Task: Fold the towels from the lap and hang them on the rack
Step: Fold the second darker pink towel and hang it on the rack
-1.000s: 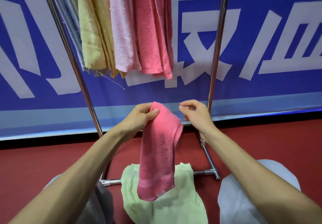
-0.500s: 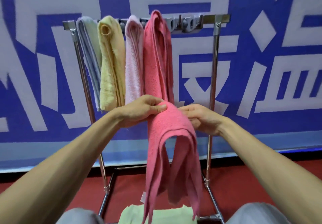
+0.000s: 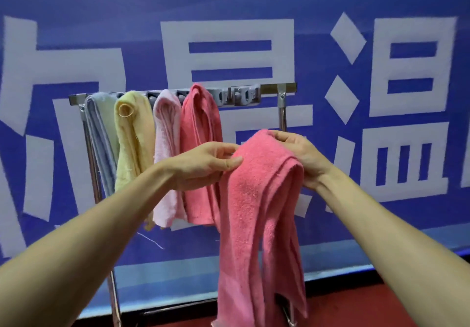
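Below and nearer than the rack's top bar, the towel hangs doubled over between both hands. Its fold ridge runs left to right, roughly parallel to the bar, and its tails drop toward the floor. Left hand: thumb and fingers pinch the left end of the ridge. Right hand: fingers curled over the right end, clamped on the cloth, held slightly higher than the left. Four towels already drape the left part of the bar, from left: blue towel, yellow towel, pale towel, coral towel. Key relation: the one free stretch of bar, carrying grey clips, lies above and beyond the hands, between the coral towel and the right post. The right hand is the nearer to it; the left hand overlaps the coral towel in this view. Judgement: folding looks done and hanging is the step in hand. The coming move probably calls for raising the ridge up and away, keeping it parallel to the bar so that one tail falls on each side, and staying right of the coral towel
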